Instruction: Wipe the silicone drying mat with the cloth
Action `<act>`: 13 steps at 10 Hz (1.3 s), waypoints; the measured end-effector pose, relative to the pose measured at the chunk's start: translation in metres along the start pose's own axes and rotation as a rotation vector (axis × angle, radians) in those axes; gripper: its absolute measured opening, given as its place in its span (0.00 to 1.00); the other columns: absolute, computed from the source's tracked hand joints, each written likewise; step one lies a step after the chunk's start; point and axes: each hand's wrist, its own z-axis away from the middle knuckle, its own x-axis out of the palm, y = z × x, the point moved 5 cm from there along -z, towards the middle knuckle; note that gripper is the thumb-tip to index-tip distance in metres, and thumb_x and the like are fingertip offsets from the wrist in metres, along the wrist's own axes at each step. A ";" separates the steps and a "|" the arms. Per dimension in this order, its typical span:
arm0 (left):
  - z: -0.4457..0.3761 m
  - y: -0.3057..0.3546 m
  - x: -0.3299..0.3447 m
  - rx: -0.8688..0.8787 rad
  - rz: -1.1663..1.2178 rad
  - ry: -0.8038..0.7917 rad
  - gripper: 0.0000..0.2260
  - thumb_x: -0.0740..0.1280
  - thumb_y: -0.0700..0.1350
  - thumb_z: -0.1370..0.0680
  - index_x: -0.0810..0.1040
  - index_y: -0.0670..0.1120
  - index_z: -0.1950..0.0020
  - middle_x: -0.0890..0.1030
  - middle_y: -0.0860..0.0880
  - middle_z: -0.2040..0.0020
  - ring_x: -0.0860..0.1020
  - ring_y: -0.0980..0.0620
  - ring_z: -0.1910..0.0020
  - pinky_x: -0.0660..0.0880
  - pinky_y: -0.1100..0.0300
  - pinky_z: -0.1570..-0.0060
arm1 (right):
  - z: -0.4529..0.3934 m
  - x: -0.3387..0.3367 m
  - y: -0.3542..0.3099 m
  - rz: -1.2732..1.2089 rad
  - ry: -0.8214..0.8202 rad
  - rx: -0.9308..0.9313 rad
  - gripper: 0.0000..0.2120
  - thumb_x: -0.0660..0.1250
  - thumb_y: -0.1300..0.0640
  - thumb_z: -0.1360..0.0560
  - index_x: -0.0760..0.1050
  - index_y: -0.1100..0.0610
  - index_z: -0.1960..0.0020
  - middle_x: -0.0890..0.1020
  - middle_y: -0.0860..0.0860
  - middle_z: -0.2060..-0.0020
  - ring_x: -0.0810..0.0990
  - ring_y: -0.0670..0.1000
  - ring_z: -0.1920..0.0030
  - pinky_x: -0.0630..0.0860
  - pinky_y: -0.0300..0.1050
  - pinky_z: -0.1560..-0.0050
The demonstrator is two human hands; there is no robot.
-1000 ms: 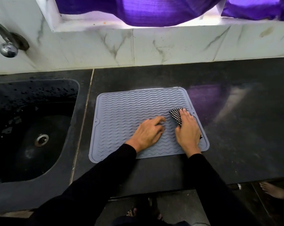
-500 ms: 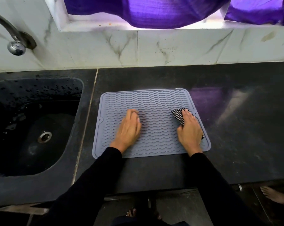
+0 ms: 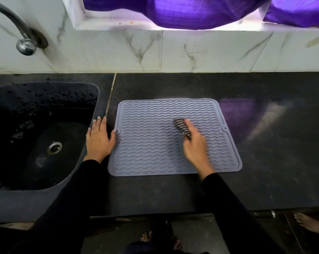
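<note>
Blurred, your right hand (image 3: pixel 195 145) grips the cloth (image 3: pixel 182 128) mid-mat (image 3: pixel 155 143); left hand (image 3: pixel 99 139), fingers spread, has slid off toward 9 o'clock.

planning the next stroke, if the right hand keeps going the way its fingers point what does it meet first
The right hand points up-left over the silicone drying mat; probably only bare ridges until the mat's far edge.

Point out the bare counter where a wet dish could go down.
Widest bare patch: dark counter right of the drying mat. Narrower strips lie between mat and backsplash, and along the front edge. Crowded: the left hand fills the gap beside the sink.
</note>
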 end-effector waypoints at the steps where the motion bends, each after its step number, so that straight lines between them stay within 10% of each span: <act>1: 0.000 -0.009 0.009 0.001 -0.068 -0.016 0.24 0.53 0.53 0.18 0.60 0.42 0.25 0.57 0.41 0.24 0.53 0.45 0.24 0.49 0.46 0.26 | 0.011 0.038 -0.013 0.350 -0.146 -0.254 0.34 0.63 0.64 0.28 0.55 0.54 0.25 0.59 0.50 0.26 0.56 0.49 0.26 0.48 0.42 0.26; 3: -0.001 -0.008 0.010 0.031 -0.084 -0.027 0.27 0.46 0.58 0.23 0.61 0.51 0.25 0.56 0.41 0.23 0.52 0.45 0.24 0.47 0.45 0.27 | 0.003 0.042 -0.001 0.403 -0.228 -0.259 0.34 0.62 0.60 0.27 0.53 0.50 0.25 0.56 0.46 0.25 0.54 0.47 0.26 0.45 0.41 0.28; 4: 0.000 -0.006 0.010 0.091 -0.072 -0.026 0.26 0.47 0.60 0.23 0.61 0.55 0.26 0.56 0.43 0.23 0.52 0.47 0.23 0.46 0.46 0.27 | -0.001 0.036 0.000 0.300 -0.234 -0.120 0.30 0.61 0.59 0.25 0.57 0.42 0.27 0.62 0.40 0.28 0.64 0.48 0.30 0.61 0.50 0.32; 6: -0.001 -0.010 0.014 0.102 -0.060 -0.041 0.21 0.51 0.57 0.19 0.63 0.55 0.27 0.60 0.46 0.24 0.55 0.49 0.24 0.48 0.48 0.27 | -0.029 -0.002 0.006 -0.719 -0.117 0.342 0.17 0.57 0.68 0.24 0.75 0.59 0.39 0.82 0.54 0.50 0.78 0.49 0.56 0.74 0.36 0.59; 8: -0.004 -0.011 0.015 0.087 -0.034 -0.009 0.19 0.54 0.52 0.19 0.65 0.56 0.28 0.62 0.46 0.25 0.56 0.50 0.24 0.49 0.49 0.27 | -0.016 -0.050 0.025 0.161 0.140 0.144 0.27 0.59 0.65 0.25 0.62 0.52 0.28 0.70 0.52 0.31 0.69 0.55 0.33 0.65 0.51 0.34; 10: -0.005 -0.014 0.017 0.099 -0.020 0.026 0.22 0.50 0.56 0.22 0.67 0.57 0.29 0.64 0.46 0.26 0.58 0.50 0.25 0.51 0.47 0.28 | 0.000 -0.003 0.040 0.641 -0.048 -0.034 0.38 0.62 0.57 0.26 0.43 0.58 0.24 0.46 0.54 0.24 0.44 0.51 0.24 0.42 0.47 0.25; 13: -0.006 -0.016 0.020 0.093 -0.040 0.031 0.22 0.50 0.57 0.23 0.66 0.59 0.29 0.64 0.48 0.26 0.58 0.51 0.25 0.51 0.49 0.28 | -0.017 -0.024 0.056 0.069 -0.023 0.178 0.23 0.59 0.56 0.23 0.63 0.43 0.29 0.72 0.48 0.33 0.71 0.52 0.35 0.67 0.51 0.36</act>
